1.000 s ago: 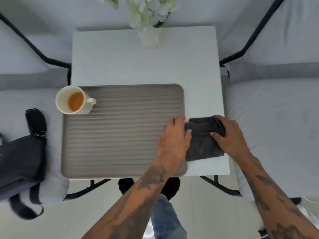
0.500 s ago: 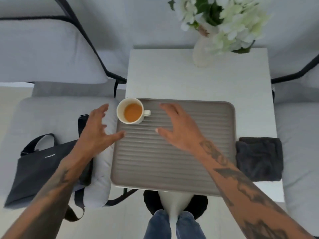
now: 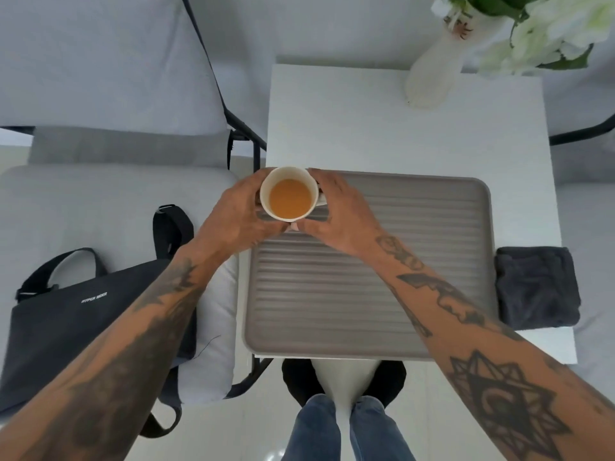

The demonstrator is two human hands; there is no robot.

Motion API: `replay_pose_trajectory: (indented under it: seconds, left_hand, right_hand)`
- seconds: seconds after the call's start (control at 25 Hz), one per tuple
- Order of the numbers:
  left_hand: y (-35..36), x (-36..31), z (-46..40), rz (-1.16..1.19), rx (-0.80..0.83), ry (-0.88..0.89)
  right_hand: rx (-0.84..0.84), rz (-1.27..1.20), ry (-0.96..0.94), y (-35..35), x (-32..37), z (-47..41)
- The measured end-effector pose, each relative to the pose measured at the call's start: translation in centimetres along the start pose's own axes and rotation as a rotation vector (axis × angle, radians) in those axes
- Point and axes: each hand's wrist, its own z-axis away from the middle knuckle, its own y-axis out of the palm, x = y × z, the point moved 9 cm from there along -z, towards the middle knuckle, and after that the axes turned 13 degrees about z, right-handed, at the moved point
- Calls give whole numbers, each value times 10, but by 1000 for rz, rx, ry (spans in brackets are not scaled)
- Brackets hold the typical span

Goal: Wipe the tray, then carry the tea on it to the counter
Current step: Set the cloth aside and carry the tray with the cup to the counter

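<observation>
1. Far on my left, a black bag (image 3: pixel 76 321) lies on the grey chair seat (image 3: pixel 100 201). It has nothing to do with my job.
2. My left hand (image 3: pixel 239 217) is wrapped around the left side of the cup of tea (image 3: pixel 289 194). Half a second ago this hand was open in the air, near the cup but not touching it. Now it has closed in.
3. The cup sits over the far left corner of the tray (image 3: pixel 382 287). The tea inside is orange-brown and fills about half the cup. I cannot tell if the cup has left the tray or rests on it, because my hands hide its bottom.
4. My right hand (image 3: pixel 339 211) cups the right side, over the little handle. Before, it was flat and open above the tray. So both hands hold the cup now, one on each side.
5. The ridged grey tray lies flat on the white table (image 3: pixel 382 128), and it is bare apart from that corner.
6. The dark cloth (image 3: pixel 537 287) is folded on the table just beside the right edge of the tray. A second ago my hands were on it, so I think the wiping is done.
7. I think the next step is to set the cup nearer the middle, so it will not tip when I carry the tray.
</observation>
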Motion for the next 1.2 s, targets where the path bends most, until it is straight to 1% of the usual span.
replay_pose_trajectory:
  seconds: [0.2,0.32,0.44,0.56,0.68,0.96,1.2]
  left_hand:
    - [16,-29,7,-47,-4,48]
    - [53,-50,13,9,25,56]
    - [92,-59,14,104,52,34]
    - [126,-56,11,227,117,-27]
    - [148,-54,9,320,159,-38]
    - [178,-39,3,305,190,-106]
    - [182,-39,7,305,143,-108]
  right_hand:
    - [-105,-83,-5,-33,-13,33]
    - [-145,-82,24,-60,-36,70]
    - [-121,-75,69,-71,-69,101]
    - [-83,-91,93,-68,-99,117]
    - [-83,-142,120,-62,-123,126]
    - [-93,-200,121,-42,-154,136]
    - [-78,-206,77,-37,-162,135]
